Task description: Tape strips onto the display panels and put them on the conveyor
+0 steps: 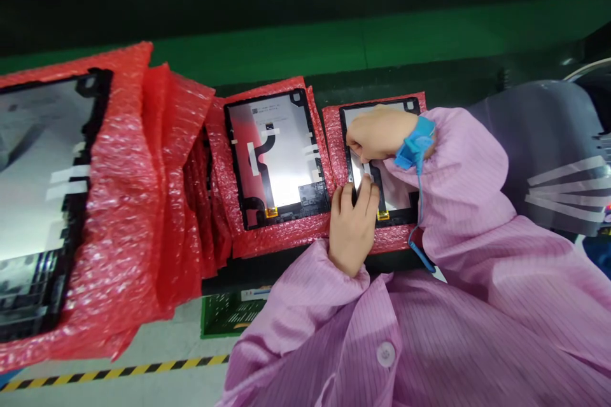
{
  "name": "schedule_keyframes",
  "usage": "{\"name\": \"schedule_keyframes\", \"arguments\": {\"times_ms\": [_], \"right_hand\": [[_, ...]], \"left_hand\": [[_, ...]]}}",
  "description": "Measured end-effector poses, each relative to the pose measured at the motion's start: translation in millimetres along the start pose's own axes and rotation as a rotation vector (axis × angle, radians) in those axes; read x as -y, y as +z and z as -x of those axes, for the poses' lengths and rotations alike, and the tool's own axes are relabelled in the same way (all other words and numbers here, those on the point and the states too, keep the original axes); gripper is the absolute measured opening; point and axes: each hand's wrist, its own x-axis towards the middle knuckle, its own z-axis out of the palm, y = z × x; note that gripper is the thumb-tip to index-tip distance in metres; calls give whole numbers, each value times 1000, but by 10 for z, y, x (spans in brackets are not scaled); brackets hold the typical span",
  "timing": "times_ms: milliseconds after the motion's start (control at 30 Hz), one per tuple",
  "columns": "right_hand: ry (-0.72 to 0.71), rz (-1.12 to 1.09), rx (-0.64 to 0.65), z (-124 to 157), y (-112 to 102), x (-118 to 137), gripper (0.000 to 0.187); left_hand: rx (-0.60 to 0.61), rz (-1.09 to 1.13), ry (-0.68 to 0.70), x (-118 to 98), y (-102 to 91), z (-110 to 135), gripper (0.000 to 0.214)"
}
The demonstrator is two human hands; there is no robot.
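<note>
In front of me a tablet screen panel (401, 194) lies back side up on red bubble wrap (337, 133). My left hand (354, 226) rests on its lower left part, fingers bent slightly and apart, touching the surface. Above it my right hand (382, 132) reaches across the panel with fingers pinched together and pointing down; whatever is between the fingertips is hidden. Just below those fingertips show a small white strip and a dark flex cable (379, 184). A blue wrist strap (416, 142) with a coiled cord is on my right wrist.
A second screen panel (286, 168) lies on red bubble wrap to the left. Farther left stands a thick stack of red bubble wrap (124, 222) with another panel (38, 184) on top. A grey surface (539, 140) at right carries white tape strips (568, 194). Below is a green crate (214, 318).
</note>
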Motion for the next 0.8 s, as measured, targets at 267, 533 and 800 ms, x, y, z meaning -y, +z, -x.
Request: {"name": "schedule_keyframes", "arguments": {"times_ms": [267, 533, 800], "right_hand": [[303, -117, -376, 78, -107, -198, 34], [158, -588, -1039, 1671, 550, 841, 14], [1338, -1240, -1894, 3158, 1898, 54, 20]], "left_hand": [[-25, -28, 12, -35, -11, 22, 41], [-46, -5, 110, -12, 0, -335, 41], [19, -168, 209, 2, 113, -486, 50]]}}
